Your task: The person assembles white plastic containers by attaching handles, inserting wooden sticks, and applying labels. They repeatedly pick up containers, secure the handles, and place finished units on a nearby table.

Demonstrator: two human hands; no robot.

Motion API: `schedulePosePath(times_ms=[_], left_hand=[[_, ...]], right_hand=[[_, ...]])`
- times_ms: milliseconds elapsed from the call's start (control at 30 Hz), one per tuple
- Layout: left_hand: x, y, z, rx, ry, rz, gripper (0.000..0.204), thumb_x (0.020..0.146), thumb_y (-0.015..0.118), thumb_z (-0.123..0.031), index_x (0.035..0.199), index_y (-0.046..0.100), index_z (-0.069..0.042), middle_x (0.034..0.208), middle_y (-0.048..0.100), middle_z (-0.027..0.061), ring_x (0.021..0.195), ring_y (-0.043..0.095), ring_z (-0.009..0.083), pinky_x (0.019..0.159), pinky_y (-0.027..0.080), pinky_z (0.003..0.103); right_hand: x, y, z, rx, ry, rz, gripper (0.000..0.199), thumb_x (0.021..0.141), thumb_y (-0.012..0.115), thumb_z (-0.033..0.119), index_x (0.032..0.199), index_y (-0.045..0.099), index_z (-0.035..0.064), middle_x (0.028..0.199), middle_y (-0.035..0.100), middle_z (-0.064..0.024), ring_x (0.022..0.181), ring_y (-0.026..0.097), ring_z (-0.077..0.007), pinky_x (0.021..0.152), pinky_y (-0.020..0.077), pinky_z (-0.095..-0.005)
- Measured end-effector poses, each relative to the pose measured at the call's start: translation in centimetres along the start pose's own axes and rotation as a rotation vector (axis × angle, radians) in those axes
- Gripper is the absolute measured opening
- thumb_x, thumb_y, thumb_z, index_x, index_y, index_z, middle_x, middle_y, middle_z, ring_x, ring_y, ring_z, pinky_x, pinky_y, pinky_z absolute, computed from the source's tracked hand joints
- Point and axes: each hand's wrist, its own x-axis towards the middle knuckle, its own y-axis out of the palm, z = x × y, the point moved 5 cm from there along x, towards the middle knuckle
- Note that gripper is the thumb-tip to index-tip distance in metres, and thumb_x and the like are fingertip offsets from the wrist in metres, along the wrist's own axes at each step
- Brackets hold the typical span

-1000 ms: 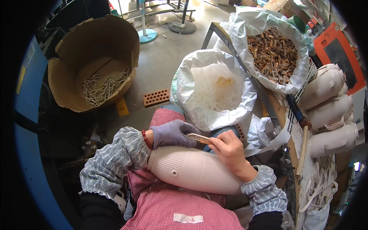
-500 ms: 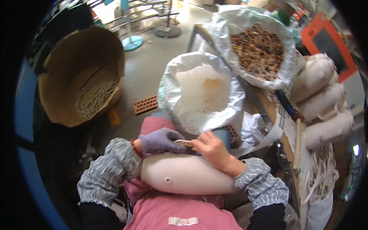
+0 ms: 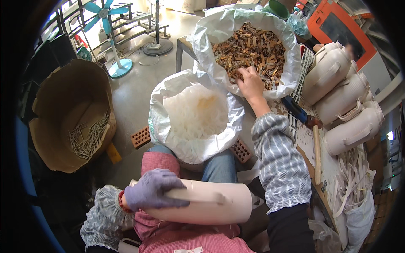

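Observation:
Across my lap lies a pinkish-white plastic jug body (image 3: 228, 202) on its side, its long handle (image 3: 192, 195) facing up. My left hand (image 3: 156, 189), in a lavender knit glove, is wrapped over the jug's left part and the handle's end. My bare right hand (image 3: 251, 85) reaches forward into a white woven sack (image 3: 205, 36). Its bent fingers touch the small brown and metallic pieces (image 3: 253, 46) there, fingertips partly hidden; nothing shows in its grasp. Nearer my knees, a second white sack (image 3: 158, 109) holds translucent whitish pieces (image 3: 190, 114).
Several matching jug bodies (image 3: 352, 130) lie on the right bench beside a blue-handled tool (image 3: 295, 109) and a wooden stick (image 3: 317, 154). Pale strips (image 3: 352, 181) fill a bag below. A cardboard drum (image 3: 46, 135) with thin rods stands left; a blue fan (image 3: 121, 67) stands behind.
My right hand has left the small piece at the jug and moved forward into the sack of brown pieces. The jug has turned handle-up, with my left hand now over it. The view has shifted.

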Motion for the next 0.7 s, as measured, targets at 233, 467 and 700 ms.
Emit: schedulePosePath(times_ms=[233,467,700], left_hand=[[-4.0,0.4,-2.1,0.213,0.202,0.063,0.033,0.068,0.082,-0.026,0.098,0.072,-0.016,0.088,0.064,0.001,0.081,0.062,0.0224,0.074,0.05,0.035],[-1.8,-4.5,-1.5,0.452,0.183,-0.618,0.047,0.077,0.072,-0.017,0.123,0.06,-0.013,0.118,0.06,0.0111,0.101,0.061,0.0297,0.084,0.049,0.039],[-1.3,-3.4,0.5,0.168,0.209,-0.748,0.047,0.078,0.069,0.0,0.123,0.06,-0.009,0.114,0.058,0.0142,0.093,0.064,0.0285,0.077,0.054,0.035]], right_hand=[[2.9,-1.6,-4.5,0.471,0.299,-0.281,0.016,0.086,0.07,0.021,0.088,0.071,0.0054,0.072,0.067,-0.0024,0.064,0.061,-0.0121,0.059,0.047,-0.0285],[-11.0,-2.3,10.5,1.526,0.518,0.518,0.019,0.096,0.059,0.023,0.092,0.06,0.0051,0.071,0.06,-0.0022,0.052,0.05,-0.0059,0.045,0.0392,-0.0182],[-18.2,-2.9,18.3,1.774,0.654,1.019,0.017,0.1,0.051,0.022,0.095,0.054,0.0062,0.067,0.051,-0.0003,0.051,0.041,-0.0049,0.045,0.0303,-0.0196]])
